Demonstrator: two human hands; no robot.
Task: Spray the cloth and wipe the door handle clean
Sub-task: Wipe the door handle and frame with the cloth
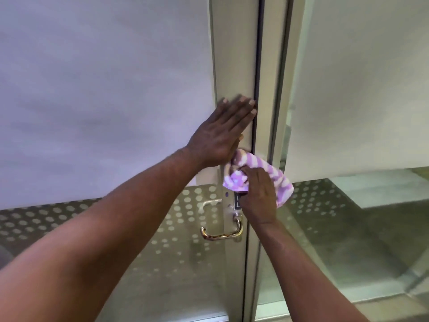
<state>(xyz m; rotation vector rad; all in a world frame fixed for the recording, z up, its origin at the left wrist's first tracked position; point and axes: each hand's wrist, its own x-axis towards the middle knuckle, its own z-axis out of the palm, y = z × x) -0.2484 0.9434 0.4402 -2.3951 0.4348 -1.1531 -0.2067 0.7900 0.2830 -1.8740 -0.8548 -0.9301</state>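
Observation:
A shiny gold lever door handle (221, 233) sticks out from the pale metal door frame (234, 66), low in the middle of the view. My right hand (260, 196) is bunched around a purple and white striped cloth (276, 175), pressed against the frame just above the handle and over a small dark lock plate (238, 201). My left hand (222, 133) lies flat with fingers spread on the frame, above the cloth. No spray bottle is in view.
The glass door carries a white blind (104, 89) on the left and a dotted frosted band (69, 219) below it. A second glass panel with its own blind (359, 89) stands to the right. A dark seam (257, 66) runs between the two.

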